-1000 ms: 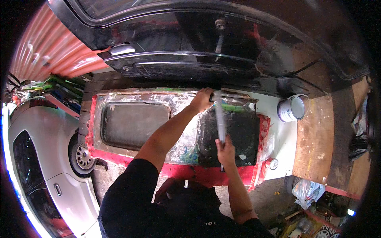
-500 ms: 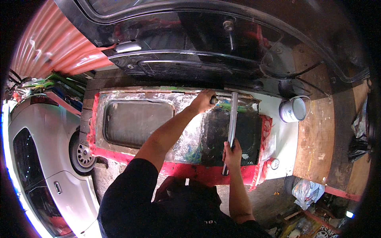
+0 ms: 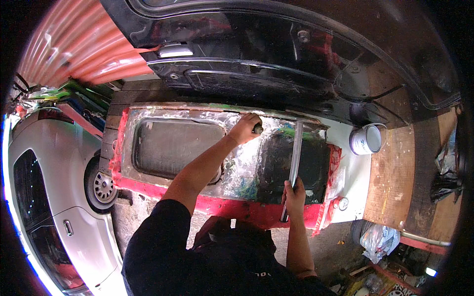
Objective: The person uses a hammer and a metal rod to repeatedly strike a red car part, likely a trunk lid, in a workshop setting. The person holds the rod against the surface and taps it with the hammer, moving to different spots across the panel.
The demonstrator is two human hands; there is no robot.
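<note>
In front of me lies a worn panel [image 3: 232, 172] with patchy white, brown and green paint and a framed dark recess on its left. My left hand [image 3: 244, 128] is closed around a small tool with a dark rounded end [image 3: 257, 128], over the panel's far middle part; the tool's working end is hidden. My right hand [image 3: 295, 196] grips the near part of a long silver metal bar [image 3: 296, 153]. The bar lies across the dark right section of the panel, from near its far edge to the red near border [image 3: 266, 213].
A black vehicle panel [image 3: 237, 47] rises along the far side. On the right, an open paint can [image 3: 364, 139] and a small round tin [image 3: 340, 203] stand on a white surface [image 3: 356, 177] beside wooden boards [image 3: 390, 172]. A silver car [image 3: 64, 182] stands at left.
My left hand has moved left along the panel with the dark-ended tool. My right hand stays on the metal bar, which keeps nearly the same place. The whole view has shifted slightly.
</note>
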